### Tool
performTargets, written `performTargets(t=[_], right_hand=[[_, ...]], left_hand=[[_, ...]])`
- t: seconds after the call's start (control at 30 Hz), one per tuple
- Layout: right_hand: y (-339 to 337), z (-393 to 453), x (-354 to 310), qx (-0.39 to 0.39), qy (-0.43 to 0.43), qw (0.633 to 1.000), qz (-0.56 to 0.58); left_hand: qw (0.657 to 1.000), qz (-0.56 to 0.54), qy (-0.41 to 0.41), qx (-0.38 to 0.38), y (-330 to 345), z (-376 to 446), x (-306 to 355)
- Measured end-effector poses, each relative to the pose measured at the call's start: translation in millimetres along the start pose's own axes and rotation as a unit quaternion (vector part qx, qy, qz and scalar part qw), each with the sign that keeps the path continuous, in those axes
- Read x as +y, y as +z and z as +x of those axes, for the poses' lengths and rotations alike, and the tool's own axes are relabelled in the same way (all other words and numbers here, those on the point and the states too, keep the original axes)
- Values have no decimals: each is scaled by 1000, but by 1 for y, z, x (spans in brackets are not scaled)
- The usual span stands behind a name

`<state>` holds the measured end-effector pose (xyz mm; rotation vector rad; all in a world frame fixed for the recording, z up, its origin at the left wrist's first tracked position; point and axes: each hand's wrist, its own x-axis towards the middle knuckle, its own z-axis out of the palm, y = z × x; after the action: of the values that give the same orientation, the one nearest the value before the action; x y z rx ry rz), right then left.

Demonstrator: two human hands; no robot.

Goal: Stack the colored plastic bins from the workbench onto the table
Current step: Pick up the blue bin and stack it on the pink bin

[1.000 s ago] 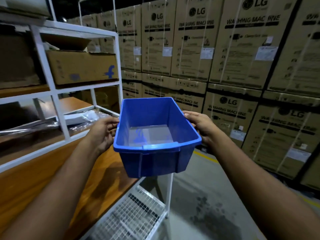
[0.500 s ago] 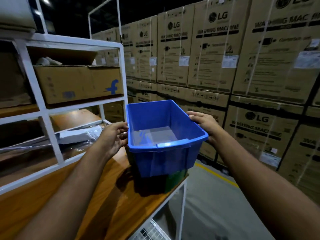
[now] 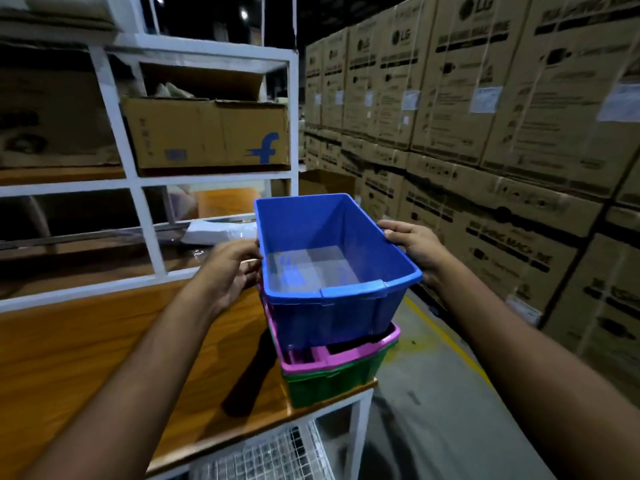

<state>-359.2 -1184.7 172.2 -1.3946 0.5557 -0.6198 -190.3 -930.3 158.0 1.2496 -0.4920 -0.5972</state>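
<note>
An empty blue bin (image 3: 332, 306) sits partly nested in a pink bin (image 3: 332, 358), which rests in a green bin (image 3: 332, 384). The stack stands at the right front corner of the wooden table (image 3: 86, 358). My left hand (image 3: 232, 268) is on the blue bin's left rim, blurred, its fingers loosely curled there. My right hand (image 3: 414, 245) grips the bin's right rim, thumb on top.
A white metal shelf frame (image 3: 149, 233) rises behind the table and carries a cardboard box (image 3: 207, 135). A wall of stacked cartons (image 3: 485, 140) runs along the right. Grey floor with a yellow line (image 3: 446, 336) lies between. A wire mesh shelf (image 3: 270, 455) sits under the table.
The blue bin has come down and left over the table corner and now sits in the pink bin. The view has turned left and the pink bin has come into sight.
</note>
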Motion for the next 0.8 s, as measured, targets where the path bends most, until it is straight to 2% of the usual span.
performTargets(t=[0.37, 0.57, 0.8], right_hand=[[-18, 27, 45, -94, 30, 995, -32], [-21, 35, 83, -65, 26, 993, -100], [-24, 40, 114, -51, -8, 972, -230]], left_hand=[[995, 53, -33, 77, 3, -5, -46], [988, 87, -59, 115, 3, -6, -79], [973, 160, -91, 141, 0, -6, -104]])
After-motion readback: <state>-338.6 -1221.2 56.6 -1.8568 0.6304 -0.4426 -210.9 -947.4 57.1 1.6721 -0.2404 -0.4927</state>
